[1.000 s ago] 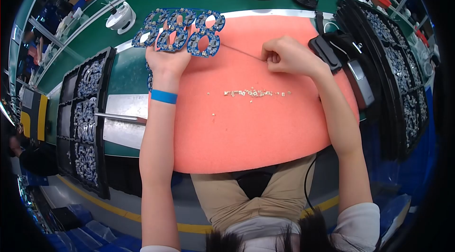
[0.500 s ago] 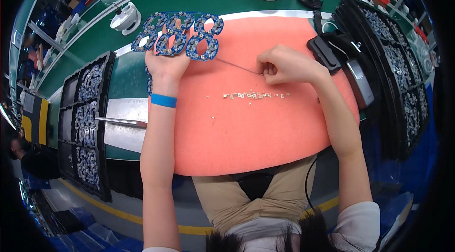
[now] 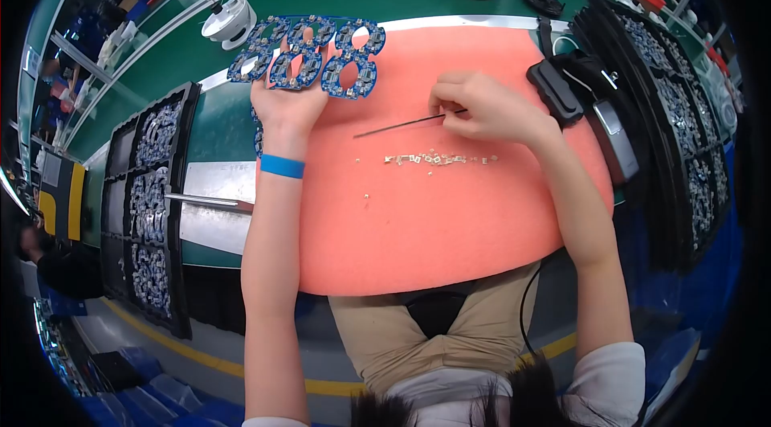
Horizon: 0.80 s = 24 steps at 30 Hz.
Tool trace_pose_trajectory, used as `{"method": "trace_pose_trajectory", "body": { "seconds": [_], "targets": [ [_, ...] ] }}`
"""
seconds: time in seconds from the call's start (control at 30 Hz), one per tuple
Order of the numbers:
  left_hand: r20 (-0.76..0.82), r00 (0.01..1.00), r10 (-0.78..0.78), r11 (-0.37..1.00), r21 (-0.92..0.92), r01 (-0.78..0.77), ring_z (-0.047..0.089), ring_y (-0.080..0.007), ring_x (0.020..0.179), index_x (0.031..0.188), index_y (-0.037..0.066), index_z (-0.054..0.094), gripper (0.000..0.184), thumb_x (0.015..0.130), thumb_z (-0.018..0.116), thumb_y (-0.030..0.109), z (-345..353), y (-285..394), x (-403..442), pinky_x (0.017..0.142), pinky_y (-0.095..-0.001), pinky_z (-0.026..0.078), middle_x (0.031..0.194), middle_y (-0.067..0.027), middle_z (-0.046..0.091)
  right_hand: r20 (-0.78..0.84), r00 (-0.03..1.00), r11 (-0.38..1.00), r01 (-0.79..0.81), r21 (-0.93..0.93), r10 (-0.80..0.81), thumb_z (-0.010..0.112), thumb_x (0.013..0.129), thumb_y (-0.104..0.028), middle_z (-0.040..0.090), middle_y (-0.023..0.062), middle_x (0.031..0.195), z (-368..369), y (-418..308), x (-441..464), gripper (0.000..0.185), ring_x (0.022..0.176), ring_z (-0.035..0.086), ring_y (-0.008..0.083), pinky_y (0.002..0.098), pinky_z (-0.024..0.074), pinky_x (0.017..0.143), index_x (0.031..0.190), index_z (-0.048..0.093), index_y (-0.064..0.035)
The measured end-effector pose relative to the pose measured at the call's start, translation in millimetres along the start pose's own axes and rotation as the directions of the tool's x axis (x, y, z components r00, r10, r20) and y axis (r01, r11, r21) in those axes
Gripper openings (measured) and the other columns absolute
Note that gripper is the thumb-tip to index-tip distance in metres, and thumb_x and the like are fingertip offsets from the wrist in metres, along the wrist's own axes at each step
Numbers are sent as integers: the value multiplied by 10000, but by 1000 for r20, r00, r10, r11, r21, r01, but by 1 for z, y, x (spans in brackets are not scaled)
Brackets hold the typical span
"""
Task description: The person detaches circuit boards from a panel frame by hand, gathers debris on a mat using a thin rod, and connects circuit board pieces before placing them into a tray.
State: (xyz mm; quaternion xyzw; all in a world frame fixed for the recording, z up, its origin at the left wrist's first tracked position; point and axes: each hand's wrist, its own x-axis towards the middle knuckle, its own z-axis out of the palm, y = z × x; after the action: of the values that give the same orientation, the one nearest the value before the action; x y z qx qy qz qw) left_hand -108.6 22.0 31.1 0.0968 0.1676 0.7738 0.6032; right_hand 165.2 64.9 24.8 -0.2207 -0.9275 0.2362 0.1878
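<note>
The blue boards (image 3: 310, 72) are up over the mat's far left corner, borne by the left hand (image 3: 287, 112); its fingers are mostly hidden behind them, so I cannot tell how tightly they close. The right hand (image 3: 475, 108) pinches a thin dark tool (image 3: 400, 125) between curled fingers — its tip points left, apart from the boards. Nearer the body, small pale parts (image 3: 435, 159) lie in a rough row on the pink mat (image 3: 426, 226). Farther out — a black tray (image 3: 177, 266) of boards on the left, stacked trays (image 3: 658, 210) on the right.
</note>
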Motion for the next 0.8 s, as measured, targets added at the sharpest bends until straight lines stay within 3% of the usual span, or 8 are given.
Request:
{"method": "trace_pose_trajectory", "body": {
  "seconds": [0.07,0.27,0.57,0.8],
  "targets": [
    [0,1000,2,1000,-7,-2,400,-364,1274,1316,74,434,467,946,315,333,-2,2,1,1097,-530,286,1341,-190,471,35,998,993,43,109,-47,560,748,-22,556,108,842,9,-5,3,121,701,556,238,334,469,634,865,565,9],
    [-28,999,18,999,-31,-19,398,-362,1279,1308,72,443,465,945,319,335,-1,2,0,1096,-533,284,1338,-189,475,-28,986,986,163,35,-162,581,809,-48,552,102,912,34,-5,12,78,869,571,253,353,495,730,879,575,-14],
    [-4,1000,11,999,-40,-11,398,-359,1284,1305,68,445,469,943,317,338,-2,3,1,1099,-531,281,1347,-189,469,23,988,985,151,78,-153,579,805,-68,562,98,887,27,-7,11,83,893,566,259,365,470,785,876,598,-30],
    [-7,1000,7,999,-46,-8,401,-360,1281,1306,72,443,470,944,318,344,-2,4,1,1094,-537,283,1348,-190,466,85,985,988,143,57,-148,596,772,-63,566,89,852,17,-8,10,82,838,560,246,357,467,742,847,596,-30]
  ]
}}
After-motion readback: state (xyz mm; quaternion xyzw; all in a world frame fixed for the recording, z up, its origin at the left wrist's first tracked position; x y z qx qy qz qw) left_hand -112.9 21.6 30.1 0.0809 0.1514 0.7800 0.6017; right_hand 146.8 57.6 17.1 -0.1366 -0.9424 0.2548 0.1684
